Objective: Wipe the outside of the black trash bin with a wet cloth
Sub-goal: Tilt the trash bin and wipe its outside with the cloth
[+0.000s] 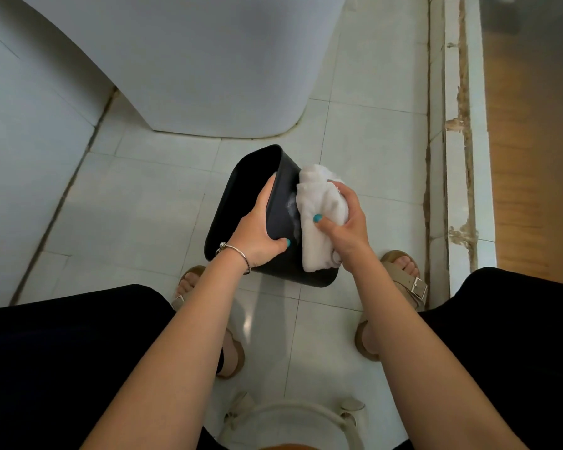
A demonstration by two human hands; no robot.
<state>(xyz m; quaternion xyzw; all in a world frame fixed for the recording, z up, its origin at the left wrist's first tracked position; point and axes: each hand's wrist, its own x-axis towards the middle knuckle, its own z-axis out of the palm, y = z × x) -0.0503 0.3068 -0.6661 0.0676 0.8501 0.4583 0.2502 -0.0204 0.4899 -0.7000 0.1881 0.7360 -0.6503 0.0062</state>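
The black trash bin [241, 196] stands tilted on the tiled floor between my feet, its open mouth leaning to the left. My left hand [257, 233] grips the bin's rim, fingers inside and thumb on the outer wall. My right hand [346, 224] holds a bunched white cloth [319, 206] and presses it against the bin's right outer side. A wet smear shows on the wall beside the cloth. The bin's base and far side are hidden.
A large white appliance [189, 60] stands just behind the bin. A white wall [23, 141] runs along the left. A worn door threshold [459, 141] borders the tiles on the right, with wooden floor [533, 141] beyond. My sandalled feet [403, 271] flank the bin.
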